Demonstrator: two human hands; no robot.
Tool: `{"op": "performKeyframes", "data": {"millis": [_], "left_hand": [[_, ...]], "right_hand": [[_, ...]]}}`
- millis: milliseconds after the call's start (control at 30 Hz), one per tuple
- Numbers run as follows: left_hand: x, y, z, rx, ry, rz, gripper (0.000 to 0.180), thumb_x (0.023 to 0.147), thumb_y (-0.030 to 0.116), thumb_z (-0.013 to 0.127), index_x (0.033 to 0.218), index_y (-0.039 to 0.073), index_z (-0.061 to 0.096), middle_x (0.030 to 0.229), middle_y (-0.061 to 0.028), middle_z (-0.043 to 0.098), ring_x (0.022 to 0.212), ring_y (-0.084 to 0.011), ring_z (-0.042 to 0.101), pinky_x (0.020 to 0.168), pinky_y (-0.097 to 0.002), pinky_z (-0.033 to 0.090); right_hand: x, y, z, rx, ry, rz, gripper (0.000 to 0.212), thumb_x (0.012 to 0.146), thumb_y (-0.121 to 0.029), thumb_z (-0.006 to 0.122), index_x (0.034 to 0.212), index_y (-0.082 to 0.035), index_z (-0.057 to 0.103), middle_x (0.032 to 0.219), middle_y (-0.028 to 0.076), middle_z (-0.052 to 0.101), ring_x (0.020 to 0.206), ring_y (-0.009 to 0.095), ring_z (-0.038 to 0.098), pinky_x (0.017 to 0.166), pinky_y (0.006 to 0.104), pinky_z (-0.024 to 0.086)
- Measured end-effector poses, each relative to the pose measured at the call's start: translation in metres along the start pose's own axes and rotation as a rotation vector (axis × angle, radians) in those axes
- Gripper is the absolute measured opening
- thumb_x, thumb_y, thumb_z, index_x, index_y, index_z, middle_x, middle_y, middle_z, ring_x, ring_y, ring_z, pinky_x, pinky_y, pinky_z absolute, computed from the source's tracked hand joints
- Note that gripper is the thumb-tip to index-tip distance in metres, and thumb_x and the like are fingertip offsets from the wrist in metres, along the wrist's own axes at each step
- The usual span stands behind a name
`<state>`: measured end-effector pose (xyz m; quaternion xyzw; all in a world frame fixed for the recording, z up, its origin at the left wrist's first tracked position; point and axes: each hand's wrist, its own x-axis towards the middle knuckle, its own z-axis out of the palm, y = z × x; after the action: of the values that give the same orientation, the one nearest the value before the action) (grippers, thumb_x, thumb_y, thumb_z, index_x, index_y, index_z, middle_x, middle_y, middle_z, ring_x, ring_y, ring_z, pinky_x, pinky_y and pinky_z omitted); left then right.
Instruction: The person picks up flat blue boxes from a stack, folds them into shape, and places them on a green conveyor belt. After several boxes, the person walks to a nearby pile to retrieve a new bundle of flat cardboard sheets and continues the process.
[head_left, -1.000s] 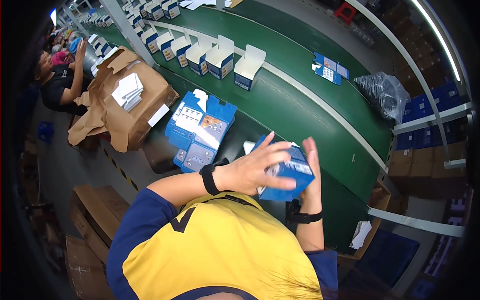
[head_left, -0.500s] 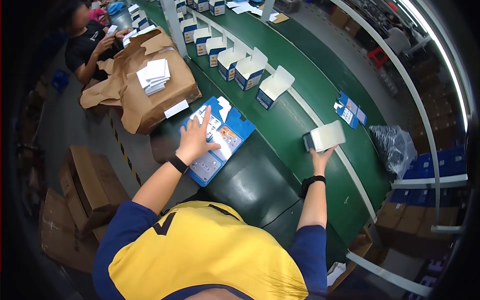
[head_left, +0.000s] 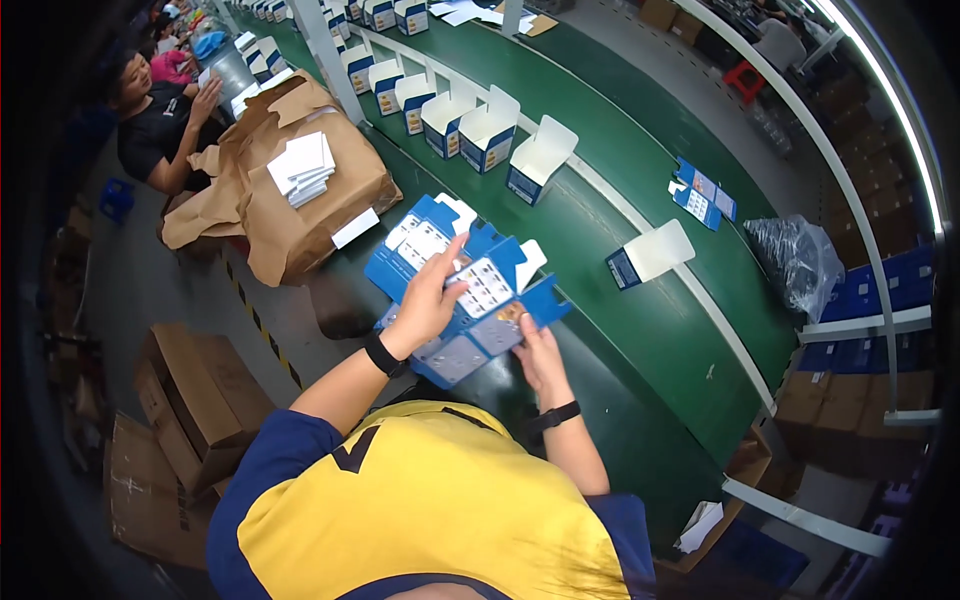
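A flat blue printed carton blank [head_left: 489,286] lies tilted between my two hands above the dark table. My left hand [head_left: 428,308] grips its left side, thumb on the printed face and index finger stretched along it; some fingers are hidden. At the blank's right edge, my right hand [head_left: 541,358] pinches it with the thumb on top. Under and to the left of it shows another flat carton blank [head_left: 412,243]. Farther right, an opened box [head_left: 645,257] with a raised white flap sits on the green conveyor, apart from my hands.
Several opened boxes [head_left: 488,135] stand along the conveyor's divider rail [head_left: 610,205]. Beyond the rail lie a flat carton [head_left: 704,195] and a clear plastic bag [head_left: 793,270]. At left, brown paper wrapping [head_left: 335,205] bears white packets [head_left: 302,168]; a co-worker [head_left: 160,125] sits behind it.
My right hand has let go of the opened box on the conveyor and moved left to the carton blank. The top blank has shifted right off the one beneath.
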<state>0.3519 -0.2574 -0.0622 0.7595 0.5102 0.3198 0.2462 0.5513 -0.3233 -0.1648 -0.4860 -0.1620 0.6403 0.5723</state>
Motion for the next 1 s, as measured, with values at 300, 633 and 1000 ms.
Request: {"op": "performKeyframes", "data": {"millis": [300,633,1000], "left_hand": [[0.002,0.044,0.025,-0.492,-0.096,0.18,0.059,0.083,0.027,0.067,0.129,0.002,0.039,0.112,-0.0098,0.053,0.105,-0.0194,0.051,0.094,-0.0304,0.038],[-0.018,0.077,0.049,-1.163,-0.859,-0.037,0.087,0.077,0.036,0.071,0.139,-0.001,0.022,0.119,-0.0112,0.05,0.11,-0.0187,0.048,0.095,-0.0318,0.037],[-0.018,0.094,0.045,-1.133,-0.851,0.064,0.105,0.066,0.012,0.072,0.145,0.007,0.003,0.143,-0.0213,0.023,0.133,-0.0371,0.025,0.107,-0.0381,0.026]], "right_hand": [[-0.097,-0.041,0.007,-0.969,-0.058,-0.909,0.048,0.08,-0.02,0.071,0.12,0.001,0.054,0.102,0.009,0.065,0.099,0.018,0.058,0.084,0.0313,0.047],[-0.108,-0.053,-0.004,-0.146,0.096,-0.707,0.132,0.056,-0.044,0.085,0.145,-0.01,-0.006,0.132,0.013,0.038,0.114,0.024,0.047,0.092,0.0344,0.041],[-0.141,-0.108,0.012,-0.231,0.124,-0.7,0.141,0.048,-0.047,0.088,0.145,-0.009,-0.007,0.136,0.014,0.034,0.122,0.027,0.039,0.101,0.0378,0.032]]}}
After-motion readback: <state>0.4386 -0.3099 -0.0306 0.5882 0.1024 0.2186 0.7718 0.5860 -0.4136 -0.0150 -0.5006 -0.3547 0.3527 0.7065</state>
